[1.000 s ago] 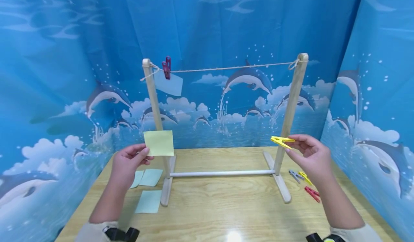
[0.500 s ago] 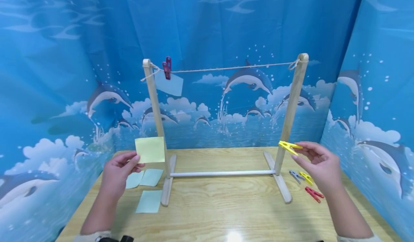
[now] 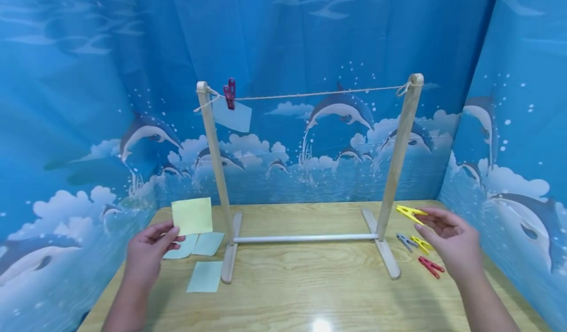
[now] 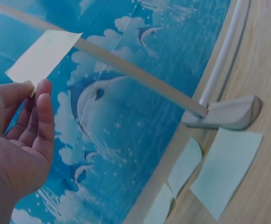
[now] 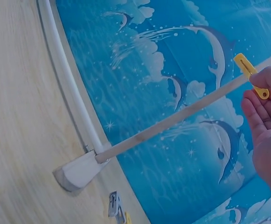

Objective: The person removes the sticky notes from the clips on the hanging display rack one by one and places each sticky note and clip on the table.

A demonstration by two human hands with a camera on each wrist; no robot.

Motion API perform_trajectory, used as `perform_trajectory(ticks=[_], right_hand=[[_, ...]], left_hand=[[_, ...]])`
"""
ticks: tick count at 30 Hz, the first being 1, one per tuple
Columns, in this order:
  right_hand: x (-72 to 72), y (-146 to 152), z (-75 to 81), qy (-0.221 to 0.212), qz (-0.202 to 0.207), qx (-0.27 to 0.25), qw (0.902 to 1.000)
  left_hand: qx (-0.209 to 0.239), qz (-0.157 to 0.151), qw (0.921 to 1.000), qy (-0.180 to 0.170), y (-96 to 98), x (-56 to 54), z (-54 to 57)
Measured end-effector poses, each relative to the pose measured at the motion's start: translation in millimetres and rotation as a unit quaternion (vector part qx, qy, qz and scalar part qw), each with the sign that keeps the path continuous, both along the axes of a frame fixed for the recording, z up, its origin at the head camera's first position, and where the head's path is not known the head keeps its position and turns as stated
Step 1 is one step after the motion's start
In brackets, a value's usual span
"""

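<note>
My left hand (image 3: pixel 148 250) pinches a yellow sticky note (image 3: pixel 192 216) by its lower left corner, holding it up over the table's left side. In the left wrist view the note (image 4: pixel 44 55) stands between thumb and fingertips. Between thumb and fingers of my right hand (image 3: pixel 454 241) is a yellow clothespin (image 3: pixel 411 214), its jaw end pointing left. On the table below it lie a grey clothespin (image 3: pixel 406 242), a second yellow clothespin (image 3: pixel 422 244) and a red clothespin (image 3: pixel 431 267). Several pale green notes (image 3: pixel 204 277) lie under and beside my left hand.
A wooden stand with a left post (image 3: pixel 214 159) and right post (image 3: pixel 400 154) carries a string (image 3: pixel 310 94). A dark red clothespin (image 3: pixel 229 94) holds a pale blue note (image 3: pixel 235 116) on the string's left end. A white bar (image 3: pixel 305 238) joins the feet. Dolphin-printed curtains (image 3: pixel 283 36) surround the table.
My left hand has moved left and down with the yellow note. My right hand has shifted right and down with the yellow clothespin, so the hands are farther apart.
</note>
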State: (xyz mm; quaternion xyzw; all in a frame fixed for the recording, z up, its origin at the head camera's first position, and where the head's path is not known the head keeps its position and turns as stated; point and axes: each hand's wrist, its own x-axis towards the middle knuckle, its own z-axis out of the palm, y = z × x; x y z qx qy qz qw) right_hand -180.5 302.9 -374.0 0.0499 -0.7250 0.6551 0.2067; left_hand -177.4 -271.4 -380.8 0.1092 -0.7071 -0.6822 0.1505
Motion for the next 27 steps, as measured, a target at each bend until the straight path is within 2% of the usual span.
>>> perform_trajectory(ticks=[5,11,20,24,26,27], right_hand=[[2.3,8,-9.1,-0.002,-0.006,-0.015,0.9999],[6.0,19,-18.6,-0.011,-0.017,-0.061,0.9979],[14.8,37,-34.1,-0.072,-0.07,-0.073,0.9923],[18.3,43,-42.5,-0.077,-0.077,-0.081,0.9907],[19.7,47,-46.2,-0.068,-0.079,-0.086,0.9908],[20.3,49,-47.9,-0.07,-0.085,-0.083,0.9905]], left_hand=[[0.026,-0.005,0.9996,0.007,-8.5,4.2,-10.0],[0.048,-0.01,0.9988,0.007,-18.5,10.6,-24.0],[0.08,-0.003,0.9964,0.03,-32.1,19.7,-48.0],[0.076,0.012,0.997,0.011,-36.5,21.5,-54.8],[0.076,0.018,0.9967,0.019,-50.3,13.1,-77.6],[0.076,0.019,0.9968,0.02,-55.8,10.5,-85.5]])
